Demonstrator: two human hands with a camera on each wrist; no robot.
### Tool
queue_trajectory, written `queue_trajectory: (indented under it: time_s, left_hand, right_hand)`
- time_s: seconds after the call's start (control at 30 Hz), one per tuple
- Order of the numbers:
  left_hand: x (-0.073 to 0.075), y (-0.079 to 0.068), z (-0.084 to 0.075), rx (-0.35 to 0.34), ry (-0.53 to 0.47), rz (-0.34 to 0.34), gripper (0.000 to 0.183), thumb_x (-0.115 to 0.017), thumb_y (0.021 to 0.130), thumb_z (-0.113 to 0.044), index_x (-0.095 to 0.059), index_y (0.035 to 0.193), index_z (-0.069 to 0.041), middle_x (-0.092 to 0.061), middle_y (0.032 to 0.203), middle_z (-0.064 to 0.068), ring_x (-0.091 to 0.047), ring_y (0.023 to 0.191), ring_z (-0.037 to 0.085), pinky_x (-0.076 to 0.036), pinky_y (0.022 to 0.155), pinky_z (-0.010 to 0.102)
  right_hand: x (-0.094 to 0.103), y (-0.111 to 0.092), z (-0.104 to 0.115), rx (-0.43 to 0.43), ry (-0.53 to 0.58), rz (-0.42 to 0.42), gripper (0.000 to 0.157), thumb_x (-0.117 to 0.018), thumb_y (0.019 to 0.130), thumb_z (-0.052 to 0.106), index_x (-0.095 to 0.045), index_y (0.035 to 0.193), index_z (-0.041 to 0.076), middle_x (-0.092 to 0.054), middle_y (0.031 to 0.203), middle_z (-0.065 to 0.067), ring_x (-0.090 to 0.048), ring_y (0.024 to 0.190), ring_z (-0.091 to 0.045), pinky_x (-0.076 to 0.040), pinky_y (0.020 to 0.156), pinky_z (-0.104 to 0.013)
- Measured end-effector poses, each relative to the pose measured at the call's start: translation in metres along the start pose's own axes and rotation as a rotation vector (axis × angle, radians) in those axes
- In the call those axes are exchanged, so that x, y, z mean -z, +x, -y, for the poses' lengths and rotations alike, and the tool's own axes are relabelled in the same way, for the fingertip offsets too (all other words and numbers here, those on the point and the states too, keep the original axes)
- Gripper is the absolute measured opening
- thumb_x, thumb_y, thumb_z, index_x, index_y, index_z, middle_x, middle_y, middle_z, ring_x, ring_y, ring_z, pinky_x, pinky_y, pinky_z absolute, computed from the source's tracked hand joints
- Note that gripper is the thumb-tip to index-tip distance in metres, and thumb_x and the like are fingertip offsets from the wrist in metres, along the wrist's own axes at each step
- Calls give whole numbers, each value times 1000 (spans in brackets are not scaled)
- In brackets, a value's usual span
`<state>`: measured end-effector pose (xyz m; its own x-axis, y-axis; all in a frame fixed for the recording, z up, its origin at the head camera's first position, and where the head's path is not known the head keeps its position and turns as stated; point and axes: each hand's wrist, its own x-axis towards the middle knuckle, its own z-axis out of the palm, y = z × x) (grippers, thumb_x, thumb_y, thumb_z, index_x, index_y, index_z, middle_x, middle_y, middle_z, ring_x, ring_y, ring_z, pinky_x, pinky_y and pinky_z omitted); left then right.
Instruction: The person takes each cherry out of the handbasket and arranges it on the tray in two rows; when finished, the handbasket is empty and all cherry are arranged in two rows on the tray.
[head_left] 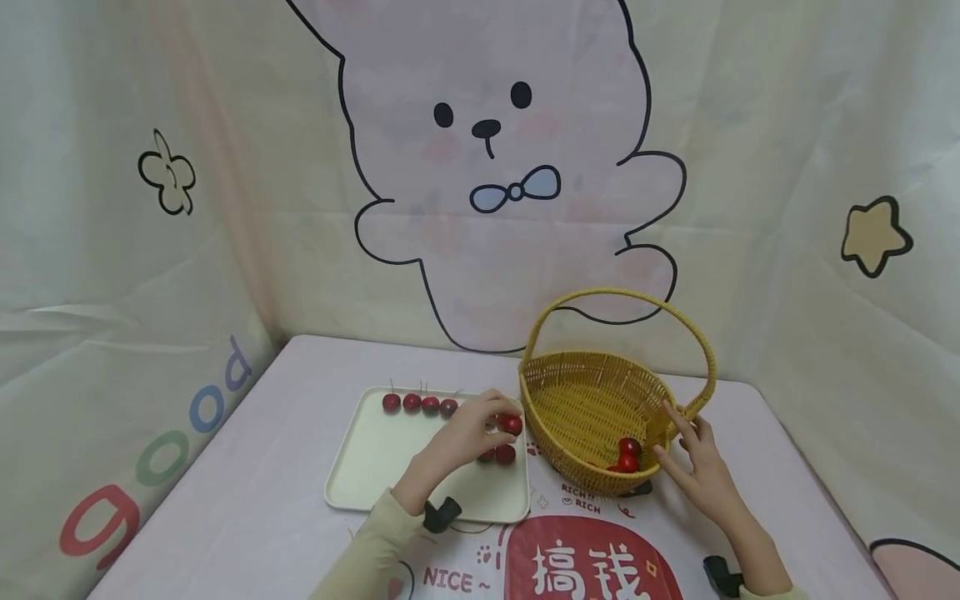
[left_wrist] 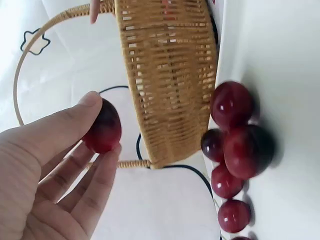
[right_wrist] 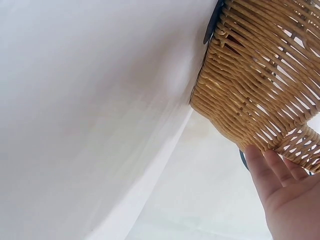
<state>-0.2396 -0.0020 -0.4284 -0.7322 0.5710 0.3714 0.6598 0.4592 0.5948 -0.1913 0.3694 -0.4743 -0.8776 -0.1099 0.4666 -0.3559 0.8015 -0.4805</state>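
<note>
Left grip (left_wrist: pixel 60 165) — glossy red cherry (left_wrist: pixel 102 127)

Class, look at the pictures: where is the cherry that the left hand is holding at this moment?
In the head view the cherry is pinched in the left hand, over the right end of the tray, just left of the basket.

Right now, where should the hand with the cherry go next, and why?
Probably a short way right, over the basket. The left hand pinches a cherry just beside its rim, the right hand steadies the basket, and two cherries already lie inside.
</note>
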Motion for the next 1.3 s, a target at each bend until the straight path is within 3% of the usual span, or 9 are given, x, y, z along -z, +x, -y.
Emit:
queue_trajectory:
  time_s: [0.43,0.53,0.67,0.9,1.3]
  left_hand:
    - [23,-8,31,147,-25,91,27,-74,77,-10,-68,103,-5,-60,94,2,-57,87,15,-50,80,31]
    - [25,-10,39,151,-34,108,27,-75,76,-8,-68,102,-4,-64,94,3,-59,88,16,-50,79,32]
    - [26,-11,51,122,-41,139,25,-76,73,-5,-68,97,0,-67,91,6,-61,88,18,-52,79,32]
    - [25,-16,63,177,-32,193,26,-77,72,-3,-68,96,-3,-63,92,3,-61,87,17,-52,74,24]
    - [17,-18,68,223,-26,220,30,-80,68,-5,-68,95,-5,-63,89,3,-60,83,17,-51,72,26]
  right_hand:
    - [0,1,0,-25,7,13,75,-67,83,10,-27,146,17,-26,135,-29,-43,110,-45,-41,83,-64]
    - [0,2,0,-27,7,15,75,-67,83,10,-27,146,17,-26,136,-29,-42,111,-46,-41,83,-65]
    - [-1,2,0,-22,1,15,75,-67,83,9,-27,146,17,-26,135,-29,-43,111,-44,-41,83,-64]
    - [-1,2,0,-27,5,14,76,-67,83,10,-26,147,21,-26,135,-29,-44,109,-45,-42,82,-64]
    - [0,1,1,-35,-4,22,75,-67,84,12,-26,146,20,-26,136,-28,-43,110,-46,-41,83,-66]
